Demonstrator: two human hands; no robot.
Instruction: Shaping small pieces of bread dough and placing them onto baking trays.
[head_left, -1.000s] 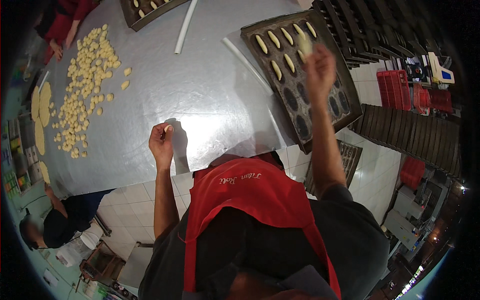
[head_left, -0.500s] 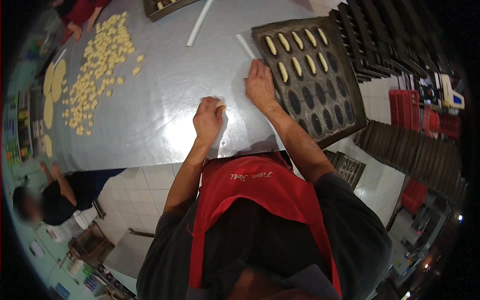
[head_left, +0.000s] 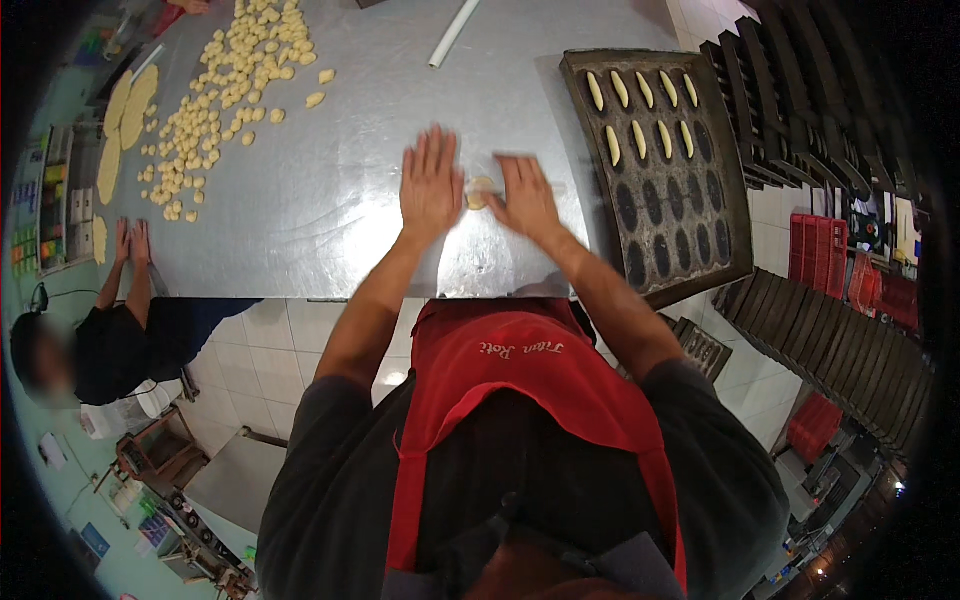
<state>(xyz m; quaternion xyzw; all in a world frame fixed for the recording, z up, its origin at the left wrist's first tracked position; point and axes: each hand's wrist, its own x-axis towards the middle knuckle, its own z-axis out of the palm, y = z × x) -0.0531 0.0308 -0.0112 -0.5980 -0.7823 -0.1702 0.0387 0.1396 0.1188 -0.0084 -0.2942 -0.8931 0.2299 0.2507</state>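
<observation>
I'm remotely watching a small dough piece [head_left: 477,201] lying pale yellow and flattened under a whitish rod [head_left: 559,188], my open left hand [head_left: 431,190] and open right hand [head_left: 526,197] flanking it.

I have the table [head_left: 330,235] before me, a dough piece [head_left: 480,195] on it between the left hand [head_left: 431,190] and right hand [head_left: 525,198]. A rod [head_left: 557,188] seems to pass under the right one, though blur obscures it. Dough balls [head_left: 205,125] lie to my left, dough sheets [head_left: 135,110] left of those. On my right, rolled dough [head_left: 644,90] fills the tray's [head_left: 738,215] farther wells.
</observation>
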